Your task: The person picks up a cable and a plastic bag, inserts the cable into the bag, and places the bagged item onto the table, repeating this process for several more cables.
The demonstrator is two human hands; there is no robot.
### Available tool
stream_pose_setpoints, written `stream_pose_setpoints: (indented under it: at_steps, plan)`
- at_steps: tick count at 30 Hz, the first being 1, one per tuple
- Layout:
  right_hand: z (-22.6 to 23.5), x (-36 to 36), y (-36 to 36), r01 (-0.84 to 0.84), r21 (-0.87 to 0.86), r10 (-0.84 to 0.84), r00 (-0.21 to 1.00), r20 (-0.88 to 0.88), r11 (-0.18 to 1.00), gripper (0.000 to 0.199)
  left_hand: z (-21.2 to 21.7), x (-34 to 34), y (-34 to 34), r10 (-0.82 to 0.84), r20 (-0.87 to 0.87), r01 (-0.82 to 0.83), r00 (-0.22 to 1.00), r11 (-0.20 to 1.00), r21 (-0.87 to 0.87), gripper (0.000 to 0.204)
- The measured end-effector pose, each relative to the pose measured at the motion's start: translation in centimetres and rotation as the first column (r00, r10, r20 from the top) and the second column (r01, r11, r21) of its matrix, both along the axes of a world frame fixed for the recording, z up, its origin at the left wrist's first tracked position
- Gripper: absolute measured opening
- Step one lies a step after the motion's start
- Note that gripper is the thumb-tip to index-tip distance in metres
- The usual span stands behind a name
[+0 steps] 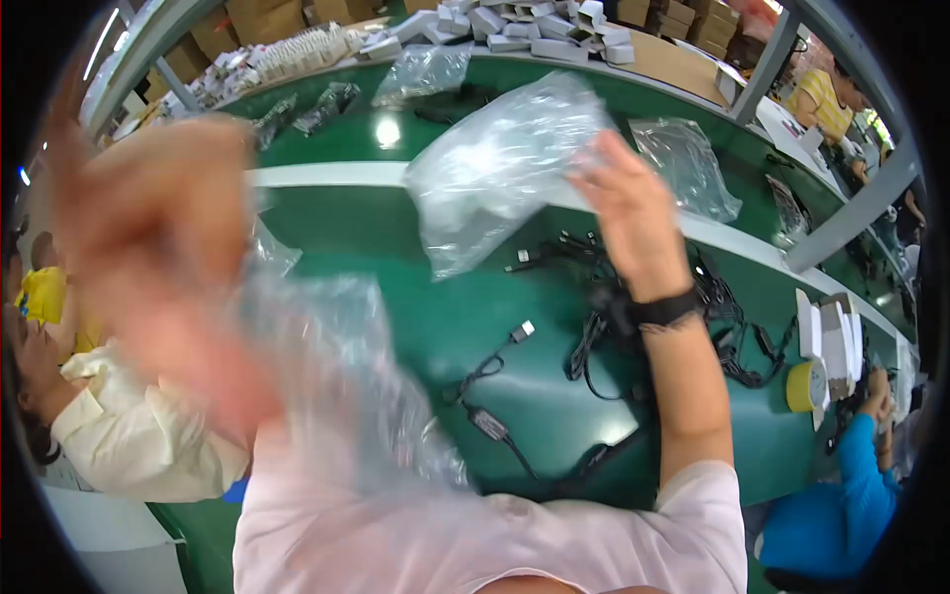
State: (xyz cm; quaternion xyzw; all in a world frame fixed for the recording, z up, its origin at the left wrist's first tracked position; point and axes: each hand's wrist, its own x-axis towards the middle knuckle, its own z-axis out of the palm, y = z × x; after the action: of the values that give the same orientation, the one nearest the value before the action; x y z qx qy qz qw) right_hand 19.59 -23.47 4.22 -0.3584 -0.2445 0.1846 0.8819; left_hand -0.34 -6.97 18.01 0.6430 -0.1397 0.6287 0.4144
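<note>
My right hand (631,213), with a black band on its wrist, is raised over the green bench. Its fingertips are at the right edge of a crumpled clear plastic bag (510,163) and appear to pinch it. At the left, close to the camera, my left hand (178,198) is smeared by motion, so its fingers cannot be read. Below it, another clear plastic bag (366,376) is spread out, partly blurred. On the bench between my arms lies a black cable (488,426) with a USB plug and a small inline box.
More black cables (732,317) lie in a heap to the right, near a yellow tape roll (807,386) and white boxes (836,342). Clear bags (683,168) rest on the raised far strip. White cartons (534,30) are piled behind. Co-workers sit at both sides; a metal post (861,203) stands right.
</note>
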Motion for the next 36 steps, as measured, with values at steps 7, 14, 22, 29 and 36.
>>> stream_pose_setpoints:
  at_steps: [7, 14, 22, 29, 36]
  plan:
    - [-2.9, -3.5, 2.5, -0.247, -0.65, 0.322, 0.947, -0.005, 0.718, 0.047, -3.6, -2.0, -0.3, 0.016, -0.106, -0.021, 0.994, 0.999, -0.041, 0.057]
    - [-2.2, -6.9, -2.7, 0.054, -0.817, 0.506, 0.761, 0.406, 0.574, 0.036, -3.3, -3.0, 0.1, 0.105, -0.058, -0.099, 0.993, 0.99, 0.098, 0.045]
    - [7.0, -8.6, -9.2, 0.055, -0.802, 0.435, 0.817, 0.379, 0.595, 0.039, -4.9, -6.9, 0.4, 0.255, -0.281, -0.209, 0.925, 0.96, 0.185, 0.033]
    - [12.1, -5.4, -11.1, 0.499, -0.705, 0.25, 0.697, 0.672, 0.504, 0.039, -8.5, -1.8, 4.0, -0.022, -0.552, -0.087, 0.833, 0.981, -0.171, 0.018]
    - [9.5, 7.0, 5.7, 0.563, -0.672, 0.365, 0.568, 0.738, 0.482, 0.046, -15.9, 0.8, 5.0, 0.015, -0.889, -0.037, 0.458, 0.999, -0.002, 0.021]
